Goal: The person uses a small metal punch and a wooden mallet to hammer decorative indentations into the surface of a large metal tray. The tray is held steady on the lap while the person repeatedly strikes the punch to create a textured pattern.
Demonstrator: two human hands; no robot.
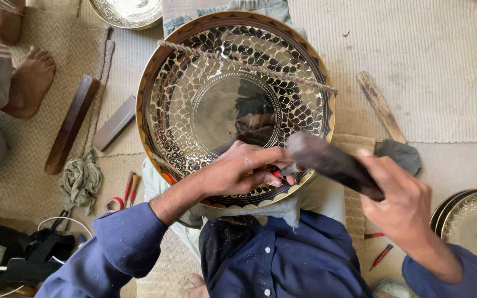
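One large round engraved metal tray (194, 94), shiny with a petal pattern and a dark-and-gold rim, is resting tilted on the person's lap, filling the middle of the view. One twisted cord (249, 66) is lying across its upper part from rim to rim.

One left hand (238, 168) is closing its fingers together around one small chisel (284, 171), a thin metal punch with a red mark near the grip, and is pressing its tip to the tray's lower rim.

One right hand (401, 198) is clamping on one dark wooden mallet (332, 163), whose blurred head is sitting just beside the chisel's end.

Further items, counted:
- Two dark wooden blocks (72, 124) are lying on the woven mat (443, 66) left of the tray.
- One crumpled grey rag (81, 179) is lying below them.
- Two red-handled tools (130, 187) are lying beside the rag.
- Two red markers (381, 256) are lying near the right wrist.
- One flat wooden stick (381, 106) and one dark stone (398, 154) are lying right of the tray.
- Two other metal trays are showing in part, one at the top edge (128, 12), one at the right edge (473, 221).
- One bare foot (28, 83) of another person is resting at upper left.
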